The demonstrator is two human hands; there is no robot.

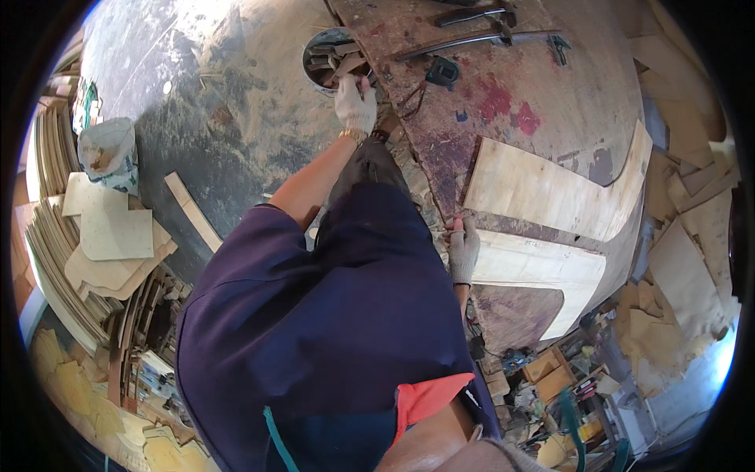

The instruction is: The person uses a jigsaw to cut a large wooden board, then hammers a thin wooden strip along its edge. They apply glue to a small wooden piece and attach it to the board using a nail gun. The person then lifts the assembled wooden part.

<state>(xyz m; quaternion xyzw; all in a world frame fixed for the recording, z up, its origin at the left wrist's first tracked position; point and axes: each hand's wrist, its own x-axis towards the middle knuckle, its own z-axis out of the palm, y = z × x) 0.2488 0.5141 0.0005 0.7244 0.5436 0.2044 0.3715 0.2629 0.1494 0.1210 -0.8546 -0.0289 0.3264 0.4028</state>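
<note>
Wood panel (539,263), pale, thin and shaped like a bent L, lies flat toward the near end of the brown, paint-stained bench (578,94). Its long axis runs from the bench's left edge toward the right one, and its narrow leg turns back toward the near right corner. At that left edge is the right hand (465,248), in a pale knit glove with bare fingertips, just beside the panel's left end. From this hand the panel stretches away to the right; the left hand (356,104) is much farther from it. The right fingers look partly bent, but I can't make out whether they pinch the wood or only rest there.

Next comes a second bent panel of pale wood (543,185), roughly alongside the first, its narrow arm pointing toward the far right.

Farther off, beside the bench's left edge, the left hand, likewise gloved, reaches to a round grey bucket (329,33). Tan wooden offcuts (346,63) lie inside, straight ahead of its curled fingers, slanting various ways; its grip is hidden.
</note>
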